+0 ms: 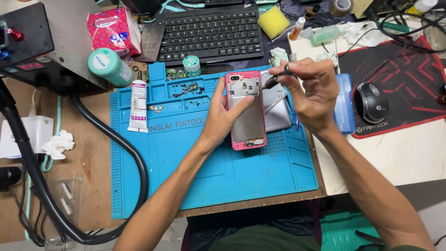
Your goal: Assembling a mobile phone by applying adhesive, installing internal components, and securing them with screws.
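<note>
My left hand (222,116) grips an opened pink-framed phone (246,111) from its left side, thumb across the metal inside, holding it just above the blue repair mat (186,158). My right hand (311,93) pinches a thin dark tool (275,80) whose tip touches the phone's upper right part near the camera. A grey back cover (276,109) lies on the mat behind the phone, partly hidden by both hands.
A white glue tube (138,104), small screws and parts (188,88) lie on the mat's upper area. Behind it are a black keyboard (209,32), teal jars (109,67), a pink tissue pack (114,30), a yellow sponge (273,22). A mouse (371,102) sits on a red-black pad at right. A thick black hose (116,144) curves at left.
</note>
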